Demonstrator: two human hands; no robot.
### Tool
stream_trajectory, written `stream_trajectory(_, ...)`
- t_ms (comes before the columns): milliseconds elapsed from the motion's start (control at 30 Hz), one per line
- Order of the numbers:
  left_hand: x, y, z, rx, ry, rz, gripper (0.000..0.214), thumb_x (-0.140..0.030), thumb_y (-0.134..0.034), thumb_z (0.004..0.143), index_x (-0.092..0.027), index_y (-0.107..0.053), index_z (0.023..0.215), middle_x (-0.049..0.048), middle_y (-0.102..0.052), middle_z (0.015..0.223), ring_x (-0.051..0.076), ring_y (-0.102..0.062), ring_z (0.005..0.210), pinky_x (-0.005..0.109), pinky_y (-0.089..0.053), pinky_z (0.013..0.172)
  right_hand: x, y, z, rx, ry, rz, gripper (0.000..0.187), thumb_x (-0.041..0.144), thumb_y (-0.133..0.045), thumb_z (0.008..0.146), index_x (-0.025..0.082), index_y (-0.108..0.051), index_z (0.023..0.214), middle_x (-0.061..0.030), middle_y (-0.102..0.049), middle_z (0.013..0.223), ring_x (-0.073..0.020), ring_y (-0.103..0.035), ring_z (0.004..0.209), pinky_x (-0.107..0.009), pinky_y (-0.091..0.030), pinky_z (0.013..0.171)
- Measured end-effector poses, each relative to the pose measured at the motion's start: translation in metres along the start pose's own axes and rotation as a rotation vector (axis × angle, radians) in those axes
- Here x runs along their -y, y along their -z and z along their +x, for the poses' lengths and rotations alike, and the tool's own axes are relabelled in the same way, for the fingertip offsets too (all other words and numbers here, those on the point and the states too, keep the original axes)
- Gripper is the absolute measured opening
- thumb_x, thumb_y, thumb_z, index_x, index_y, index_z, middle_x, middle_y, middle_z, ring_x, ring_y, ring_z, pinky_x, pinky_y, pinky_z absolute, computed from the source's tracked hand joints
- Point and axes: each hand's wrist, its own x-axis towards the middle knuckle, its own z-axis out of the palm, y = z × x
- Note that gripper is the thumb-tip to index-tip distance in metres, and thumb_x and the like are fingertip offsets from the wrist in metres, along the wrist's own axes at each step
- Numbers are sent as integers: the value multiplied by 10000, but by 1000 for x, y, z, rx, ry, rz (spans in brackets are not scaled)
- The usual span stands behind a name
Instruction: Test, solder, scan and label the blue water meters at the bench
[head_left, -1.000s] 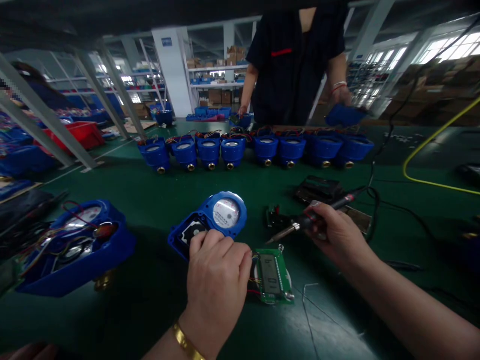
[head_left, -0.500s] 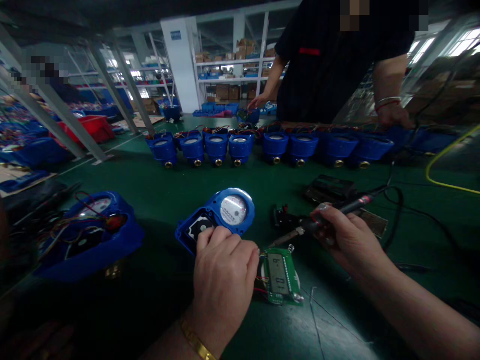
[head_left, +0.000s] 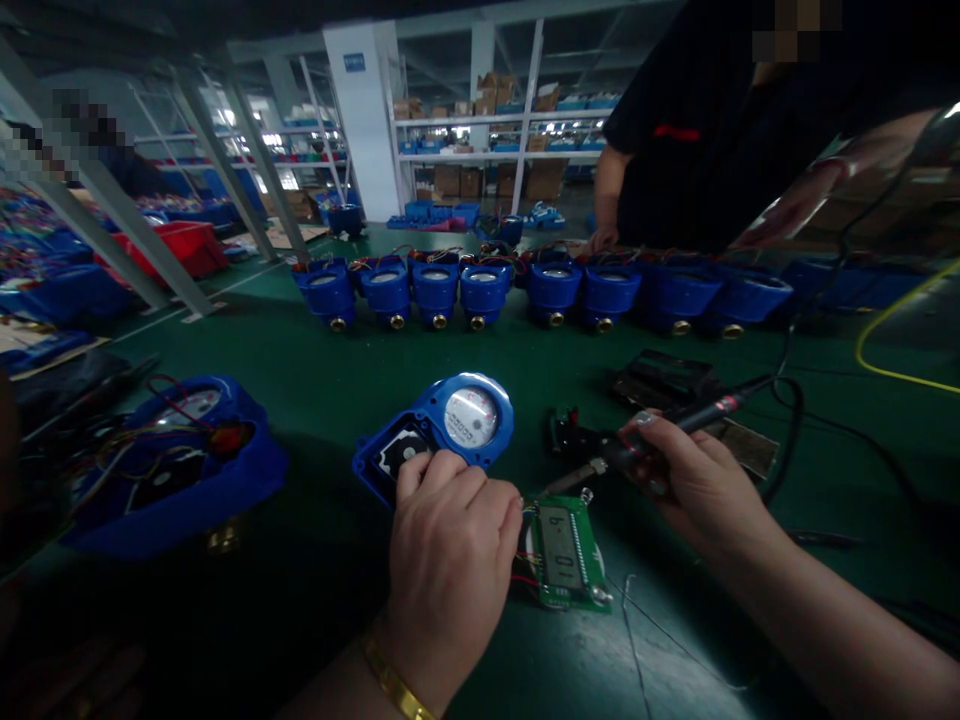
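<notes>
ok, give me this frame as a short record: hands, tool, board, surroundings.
left hand: over the open blue meter's compartment; grip hidden
right hand: holds soldering iron
iron tip: by the upper left corner of the green circuit board; contact unclear
display: dark characters, turned sideways
left side: wired blue meter
behind: row of blue meters
opposite: person in dark shirt
</notes>
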Motion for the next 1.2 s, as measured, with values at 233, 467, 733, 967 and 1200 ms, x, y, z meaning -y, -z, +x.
stream_trajectory(233,-1,-1,2,8,-4,16,226,-201,-471,888,-212,-552,677,-37,-529,655,186,-449,728,374,-271,729,1,-1,-1,-20,-27,10,331,375,-774,468,146,-570,593,17,-502,501,-58,-409,382,-153,-272,308)
stream_trajectory(467,-1,-1,1,3,-10,17,222,-195,-484,883,-213,-547,671,-42,-524,650,184,-447,720,368,-268,724,0,1,0,-24,-34,12,333,377,-771,477,144,-569,602,13,-512,515,-62,-422,393,-156,-288,317)
stream_trajectory(733,-1,-2,1,-6,-26,19,219,-204,-477,887,-212,-550,680,-37,-523,659,188,-445,729,372,-270,735,3,2,0,-110,-52,69,278,350,-732,512,168,-551,617,43,-475,488,-57,-398,398,-157,-339,338)
stream_trajectory(967,1,-2,1,-21,-35,24,230,-203,-476,887,-209,-540,666,-38,-518,651,186,-442,716,370,-263,719,-2,3,1,-84,-3,56,334,392,-756,515,164,-548,642,39,-484,496,-59,-405,392,-158,-324,325)
stream_trajectory(1200,-2,1,2,18,-21,32,220,-192,-476,886,-209,-549,679,-35,-533,666,188,-447,735,378,-270,732,-3,4,0,-63,16,25,310,398,-749,545,173,-559,643,22,-512,525,-71,-421,411,-172,-360,337)
